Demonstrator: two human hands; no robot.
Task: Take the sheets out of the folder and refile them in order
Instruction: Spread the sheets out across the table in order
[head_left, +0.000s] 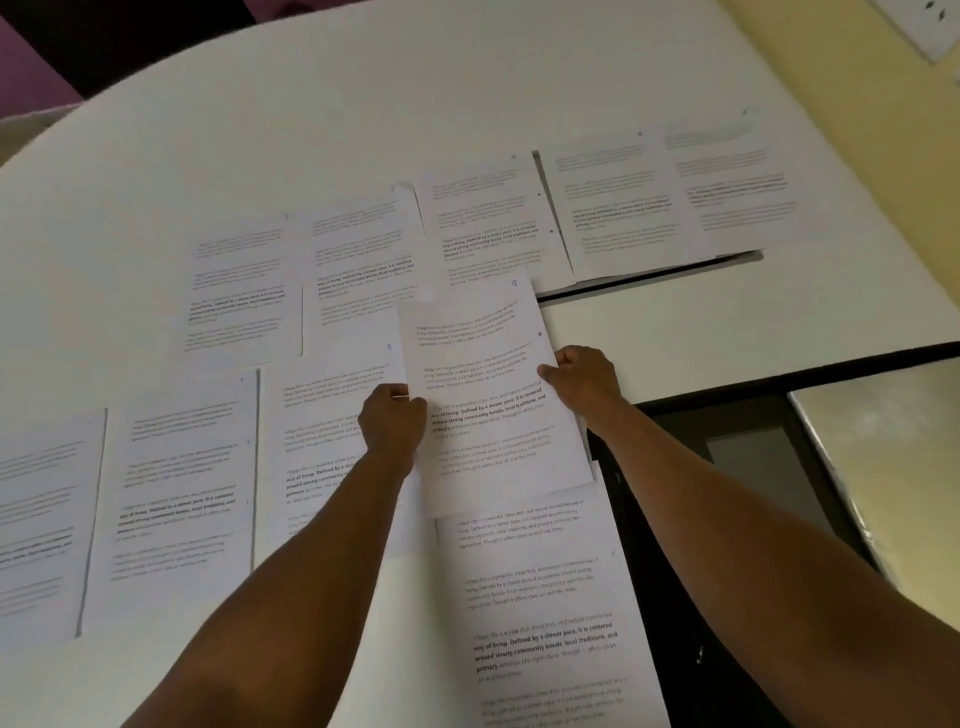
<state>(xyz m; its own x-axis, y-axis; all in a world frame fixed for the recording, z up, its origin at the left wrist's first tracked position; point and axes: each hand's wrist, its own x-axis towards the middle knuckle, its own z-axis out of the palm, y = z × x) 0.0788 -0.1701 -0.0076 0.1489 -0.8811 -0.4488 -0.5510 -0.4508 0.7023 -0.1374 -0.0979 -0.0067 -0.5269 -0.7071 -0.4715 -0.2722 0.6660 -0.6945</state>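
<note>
Several printed sheets lie spread in two rows on a white table (311, 104). I hold one sheet (493, 384), marked 9 at its top right, a little above the others. My left hand (392, 421) grips its left edge and my right hand (584, 376) pinches its right edge. Under it lies another sheet (545, 597) that runs to the near edge. A sheet marked 8 (332, 395) sits to the left of the held one. The dark folder (649, 278) shows as an edge beneath the far right sheets (670, 197).
The table's right side ends at a black edge (779, 376), with a dark gap and a shiny surface (883, 457) beyond. A yellow wall (857, 104) stands at the right. The far half of the table bears no paper.
</note>
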